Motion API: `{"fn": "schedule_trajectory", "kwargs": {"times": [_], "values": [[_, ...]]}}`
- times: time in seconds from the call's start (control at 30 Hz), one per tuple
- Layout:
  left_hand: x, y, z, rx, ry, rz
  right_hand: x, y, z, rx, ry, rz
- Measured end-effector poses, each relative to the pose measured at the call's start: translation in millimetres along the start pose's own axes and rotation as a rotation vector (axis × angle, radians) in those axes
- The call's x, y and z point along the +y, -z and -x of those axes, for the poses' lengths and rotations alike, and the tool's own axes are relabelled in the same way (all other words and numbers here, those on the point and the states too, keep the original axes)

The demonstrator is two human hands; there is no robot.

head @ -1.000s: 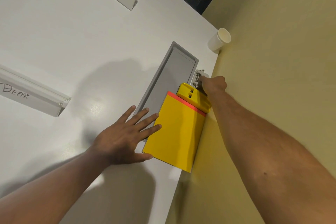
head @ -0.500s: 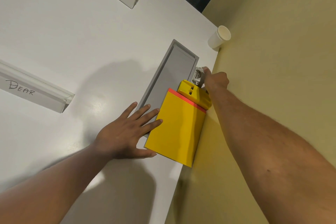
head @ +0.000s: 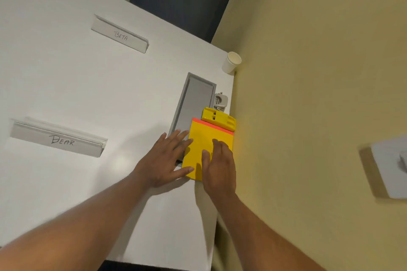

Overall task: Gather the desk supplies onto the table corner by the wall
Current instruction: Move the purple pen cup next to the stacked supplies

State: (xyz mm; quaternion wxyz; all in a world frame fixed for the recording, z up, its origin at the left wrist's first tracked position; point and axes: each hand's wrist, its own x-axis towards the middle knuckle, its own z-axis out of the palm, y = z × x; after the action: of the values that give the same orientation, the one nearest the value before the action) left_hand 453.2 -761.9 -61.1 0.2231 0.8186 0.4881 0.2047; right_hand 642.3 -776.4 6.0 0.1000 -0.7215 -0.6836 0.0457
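- Left hand [head: 164,159], fingers spread flat, touches yellow pad [head: 203,142]; right hand [head: 218,164] flat on it.
- Yellow stapler [head: 218,117], white clip [head: 221,101] beyond; paper cup [head: 231,64] at far corner.

Right hand [head: 218,167] covers the near right part of the yellow pad [head: 202,145]. Grey wall fitting [head: 389,165] at 3 o'clock: blurred, cut by the frame edge. White clip-like object [head: 221,101] at 12 o'clock of the pad: too small to identify.

White table [head: 66,77] by the wall — yellow pad [head: 204,138], stapler [head: 220,101], paper cup [head: 231,62], two nameplates [head: 120,34].
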Motion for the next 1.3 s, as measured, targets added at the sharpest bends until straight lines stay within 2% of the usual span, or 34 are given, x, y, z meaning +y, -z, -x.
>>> {"fn": "schedule_trajectory", "kwargs": {"times": [0.2, 0.33, 0.5, 0.63, 0.8, 1.03, 1.3], "values": [[33.2, 50.1, 1.5, 0.044, -0.142, -0.258, -3.9, 35.5, 32.9, 0.101, 0.094, 0.131], [58.4, 91.5, 10.7, 0.144, -0.046, -0.295, -22.6, 70.8, 36.9, 0.21, 0.101, 0.209], [109.0, 157.0, 35.2, 0.303, 0.038, -0.398, -56.1, 128.3, 44.8, 0.257, 0.173, 0.14], [152.5, 201.7, 72.1, 0.356, 0.058, -0.531, -83.8, 177.4, 72.6, 0.314, 0.215, 0.078], [187.7, 246.9, 129.6, 0.444, 0.12, -0.578, -117.1, 227.9, 118.3, 0.376, 0.271, 0.027], [184.1, 318.2, 225.0, 0.559, 0.244, -0.735, -198.5, 263.3, 165.0, 0.359, 0.451, -0.064], [149.3, 406.9, 361.0, 0.645, 0.457, -0.862, -345.8, 272.5, 217.6, 0.342, 0.755, -0.154]]}}
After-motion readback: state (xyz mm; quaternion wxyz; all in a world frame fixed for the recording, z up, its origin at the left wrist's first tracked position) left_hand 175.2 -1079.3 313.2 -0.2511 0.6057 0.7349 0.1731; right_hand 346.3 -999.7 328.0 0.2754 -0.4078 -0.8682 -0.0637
